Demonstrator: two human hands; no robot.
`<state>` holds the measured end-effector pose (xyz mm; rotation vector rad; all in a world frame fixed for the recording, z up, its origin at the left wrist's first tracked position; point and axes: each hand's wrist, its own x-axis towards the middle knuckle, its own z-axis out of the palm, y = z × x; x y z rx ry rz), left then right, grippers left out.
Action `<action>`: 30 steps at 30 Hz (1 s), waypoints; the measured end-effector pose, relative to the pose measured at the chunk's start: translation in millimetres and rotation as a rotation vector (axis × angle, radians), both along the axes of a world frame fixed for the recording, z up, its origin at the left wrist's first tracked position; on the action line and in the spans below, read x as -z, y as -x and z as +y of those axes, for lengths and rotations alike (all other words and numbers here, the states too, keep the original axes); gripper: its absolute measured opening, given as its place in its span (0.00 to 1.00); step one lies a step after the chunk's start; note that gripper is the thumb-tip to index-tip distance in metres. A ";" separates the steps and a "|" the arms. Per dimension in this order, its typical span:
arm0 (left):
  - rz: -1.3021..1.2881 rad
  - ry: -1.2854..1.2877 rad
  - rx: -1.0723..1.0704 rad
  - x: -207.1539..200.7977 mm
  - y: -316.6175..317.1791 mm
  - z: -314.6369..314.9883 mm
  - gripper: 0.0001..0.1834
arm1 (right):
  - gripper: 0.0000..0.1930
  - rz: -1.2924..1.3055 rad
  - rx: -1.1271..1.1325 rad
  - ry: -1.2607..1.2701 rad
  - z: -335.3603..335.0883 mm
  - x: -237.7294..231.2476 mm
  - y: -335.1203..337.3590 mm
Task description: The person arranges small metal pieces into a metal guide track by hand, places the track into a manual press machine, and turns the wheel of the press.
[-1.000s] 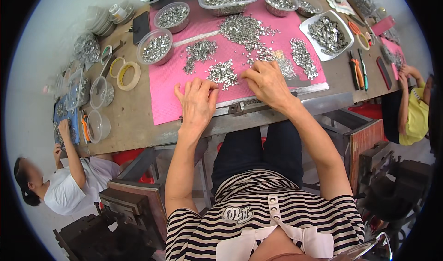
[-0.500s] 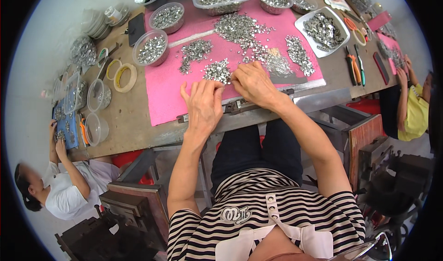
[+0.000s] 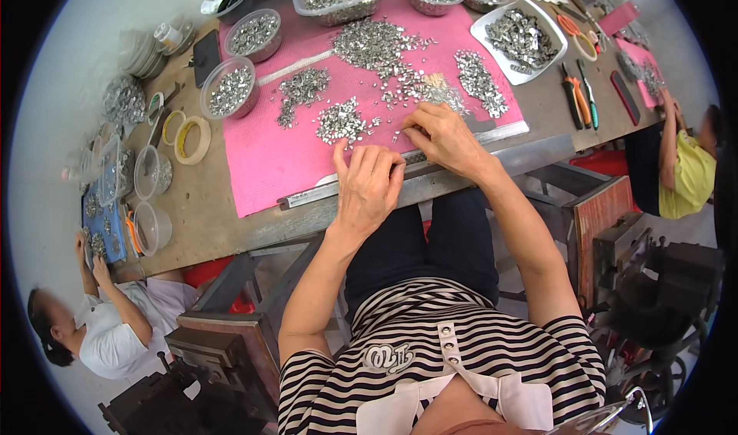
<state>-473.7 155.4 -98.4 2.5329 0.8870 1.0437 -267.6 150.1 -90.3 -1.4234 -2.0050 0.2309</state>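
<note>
Left hand (image 3: 369,185) over metal rail (image 3: 307,196) at near edge of pink mat (image 3: 250,166), fingers bent, slightly spread; right hand (image 3: 442,134) near it, thumb and index together, can't tell if pinching a piece. Small metal pile (image 3: 340,120) just beyond left hand, left of right hand. Open mat at near left; larger pile (image 3: 369,44) farther out.

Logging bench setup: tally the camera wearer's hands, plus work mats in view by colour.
Wearer's hands: 2 (left hand, right hand)
Pink mats: 2 (near mat, far-right mat)
Blue mats: 1 (far-left mat)
Total: 5
</note>
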 end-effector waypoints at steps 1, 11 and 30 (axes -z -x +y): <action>0.011 -0.025 -0.004 0.2 -0.7 -0.6 0.07 | 0.04 0.006 0.007 0.010 -0.4 0.5 0.5; -0.114 0.054 -0.117 -0.2 31.7 8.5 0.06 | 0.04 -0.082 -0.003 -0.076 6.6 4.5 15.5; 0.163 0.126 -0.437 -7.5 45.8 29.9 0.07 | 0.08 0.005 -0.151 -0.044 -34.1 -8.1 2.7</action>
